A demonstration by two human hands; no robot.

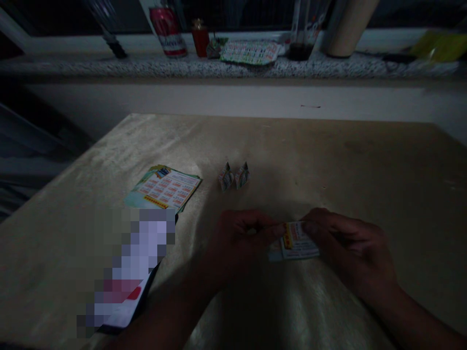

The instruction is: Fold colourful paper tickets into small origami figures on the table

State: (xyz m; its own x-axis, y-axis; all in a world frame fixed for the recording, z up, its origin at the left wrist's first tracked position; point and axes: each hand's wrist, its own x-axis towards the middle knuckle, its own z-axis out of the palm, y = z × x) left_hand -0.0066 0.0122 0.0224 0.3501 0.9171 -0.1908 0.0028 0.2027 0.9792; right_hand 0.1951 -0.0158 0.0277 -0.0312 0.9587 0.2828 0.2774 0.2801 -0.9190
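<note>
Between my two hands, near the middle of the table, is a printed card with one part folded over the other. My left hand pinches its upper left part between thumb and fingers. At its upper right, my right hand holds the same card, thumb on top. Two small folded paper pieces stand side by side beyond my hands. To the left lies a loose stack of similar printed cards.
A phone with its screen lit lies left of my left forearm on the table. Along the granite sill behind stand a red can, a small red bottle, a crumpled packet and a glass with dark liquid.
</note>
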